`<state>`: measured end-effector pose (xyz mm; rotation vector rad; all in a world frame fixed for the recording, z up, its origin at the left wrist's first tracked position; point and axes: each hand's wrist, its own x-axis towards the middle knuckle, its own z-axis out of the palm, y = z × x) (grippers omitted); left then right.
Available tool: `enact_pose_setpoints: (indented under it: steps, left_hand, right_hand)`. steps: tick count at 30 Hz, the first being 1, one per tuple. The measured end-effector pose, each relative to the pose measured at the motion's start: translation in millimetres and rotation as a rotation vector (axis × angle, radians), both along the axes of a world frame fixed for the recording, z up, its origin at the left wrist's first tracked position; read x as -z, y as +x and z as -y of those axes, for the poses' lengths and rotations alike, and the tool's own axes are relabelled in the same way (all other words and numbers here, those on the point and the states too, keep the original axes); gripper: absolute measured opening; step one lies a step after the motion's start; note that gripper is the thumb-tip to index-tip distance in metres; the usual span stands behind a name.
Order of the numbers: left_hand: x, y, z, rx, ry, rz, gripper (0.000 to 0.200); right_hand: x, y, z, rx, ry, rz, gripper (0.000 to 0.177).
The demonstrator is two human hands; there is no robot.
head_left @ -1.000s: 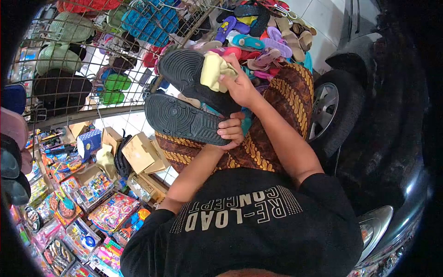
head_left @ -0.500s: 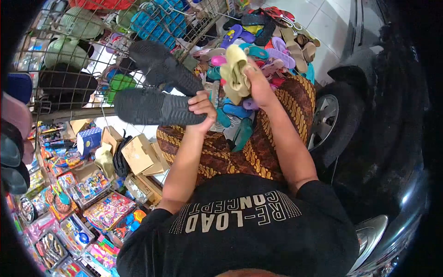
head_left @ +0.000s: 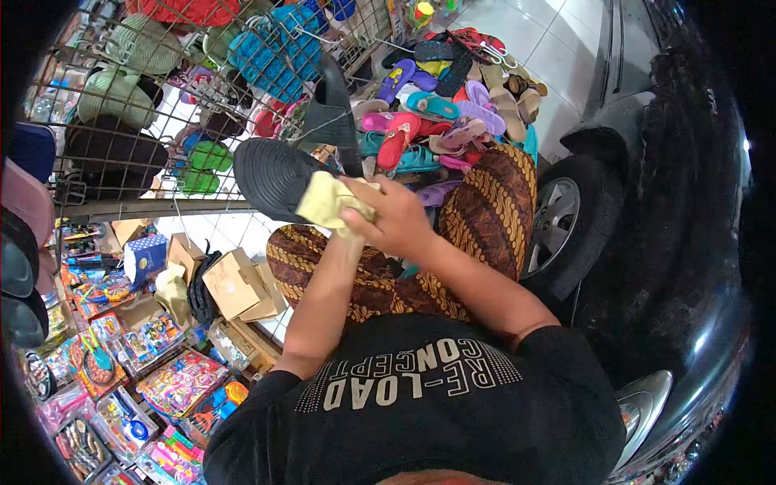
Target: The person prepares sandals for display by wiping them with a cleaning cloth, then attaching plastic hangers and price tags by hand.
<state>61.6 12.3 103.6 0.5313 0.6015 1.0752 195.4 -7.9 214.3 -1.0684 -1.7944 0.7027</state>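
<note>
A pair of black sandals hangs from my left hand, whose fingers are mostly covered by cloth and by my other hand. One sandal shows its ridged sole, while the second sandal sticks up beyond it, edge-on. Closed around a pale yellow cloth, my right hand presses it against the heel end of the nearer sandal. Past my knees lies a heap of colourful sandals, with a red slipper near its front.
On the left, a wire rack holds more sandals. Cardboard boxes and packaged toys sit below it. Close on my right stands a black car, its wheel near my knee.
My right hand has brought the cloth down and left onto the sandals. The sandals have turned in my left hand, one now pointing up.
</note>
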Motion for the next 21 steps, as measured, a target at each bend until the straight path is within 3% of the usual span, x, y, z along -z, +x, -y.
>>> enact_pose_setpoints:
  steps: [3, 4, 7, 9, 10, 12, 16, 19, 21]
  left_hand:
    - [-4.7, 0.5, -5.6, 0.009, 0.145, -0.351, 0.026]
    - [-8.7, 4.0, -10.2, 0.005, 0.178, -0.419, 0.027]
    - [-34.9, 20.4, -4.9, -0.044, 0.014, -0.02, 0.043]
    - [-31.9, 31.2, -9.1, -0.116, -0.008, 0.002, 0.051]
    - [-69.4, 37.0, -5.2, -0.174, -0.099, 0.18, 0.049]
    - [-83.2, 45.5, -1.4, -0.264, -0.278, 0.059, 0.048]
    - [-39.5, 26.6, -3.6, -0.241, -0.259, 0.029, 0.046]
    - [-5.9, 4.2, -1.0, -0.135, -0.145, 0.103, 0.046]
    - [7.1, -8.1, 2.7, -0.058, -0.082, 0.196, 0.045]
  right_hand:
    - [17.2, 26.9, -16.6, -0.162, 0.054, -0.215, 0.037]
    - [9.4, 28.7, -14.3, -0.082, 0.003, -0.35, 0.034]
    - [-33.2, 16.6, -16.3, 0.117, 0.191, -0.683, 0.043]
    - [-56.2, 24.2, -33.6, 0.196, 0.406, -0.347, 0.048]
    - [-61.5, 25.0, -38.7, 0.229, 0.419, -0.163, 0.047]
    - [-59.0, 18.8, -44.1, 0.242, 0.319, 0.08, 0.047]
    - [-17.9, 11.3, -20.8, 0.131, 0.122, 0.057, 0.044]
    - [7.2, 8.6, 3.6, -0.096, 0.035, 0.032, 0.042]
    - [8.9, 17.7, 3.3, -0.118, 0.135, 0.042, 0.045]
